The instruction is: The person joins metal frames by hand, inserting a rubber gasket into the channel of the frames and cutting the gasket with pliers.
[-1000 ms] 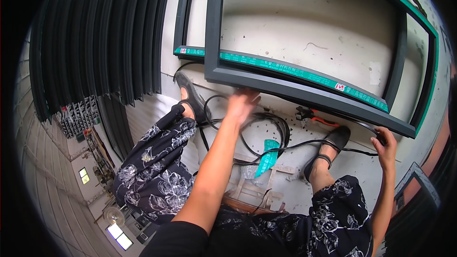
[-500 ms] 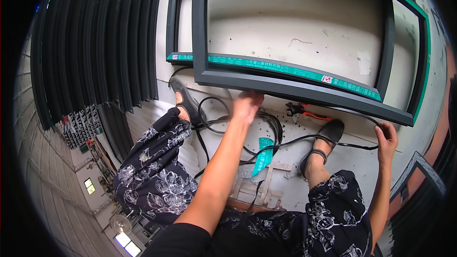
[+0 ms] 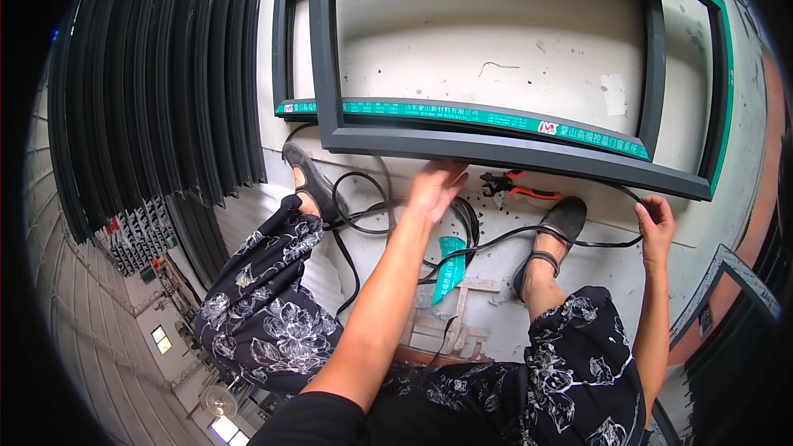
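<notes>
A dark grey rectangular frame lies on top of a second frame that carries green printed film. My left hand is at the near bar of the upper frame, its fingers stretched out at the underside and the thumb apart; the fingertips are partly hidden. Further right, my right hand pinches a thin black rubber strip between thumb and fingers. From there the strip runs up to the underside of the near bar. Its slack passes left across my right foot into loose coils on the floor.
Orange-and-black pliers lie between the left hand and my right shoe. A green film scrap rests near a low wooden stool. Long black profiles stand stacked at the left. My left shoe is beside the coils.
The whole scene has shifted slightly left in view. My left hand's thumb has come further away from the fingers at the bar. The right hand still pinches the rubber strip.
</notes>
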Demonstrator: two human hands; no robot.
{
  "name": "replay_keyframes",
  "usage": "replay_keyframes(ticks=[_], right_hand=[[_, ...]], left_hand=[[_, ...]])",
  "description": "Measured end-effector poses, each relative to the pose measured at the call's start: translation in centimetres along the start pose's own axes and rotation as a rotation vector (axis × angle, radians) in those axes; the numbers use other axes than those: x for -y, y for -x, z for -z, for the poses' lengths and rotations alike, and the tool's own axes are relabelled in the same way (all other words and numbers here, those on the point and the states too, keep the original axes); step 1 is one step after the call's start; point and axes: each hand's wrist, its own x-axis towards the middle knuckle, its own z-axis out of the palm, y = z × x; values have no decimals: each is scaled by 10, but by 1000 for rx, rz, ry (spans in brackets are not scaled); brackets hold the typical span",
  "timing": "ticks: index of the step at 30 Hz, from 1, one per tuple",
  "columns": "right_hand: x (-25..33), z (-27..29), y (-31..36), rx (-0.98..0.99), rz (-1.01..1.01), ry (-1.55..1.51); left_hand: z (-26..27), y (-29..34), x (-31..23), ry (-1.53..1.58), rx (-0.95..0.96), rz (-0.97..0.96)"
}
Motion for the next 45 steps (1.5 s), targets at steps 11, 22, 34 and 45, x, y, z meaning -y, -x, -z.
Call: replay_keyframes(ticks=[11,22,34,45], right_hand=[[-4,-3,-4,-56,24,37],[1,-13,0,-72,5,-27],[-9,-8,-5,-101,19,20],[-1,-17,-7,-82,135,221]], left_hand=[[-16,-9,25,-63,57,-6],[-42,-7,49,-3,23,-52],[-57,3,38,-78,-31,-5],[80,-35,-65,-104,-143,-40]])
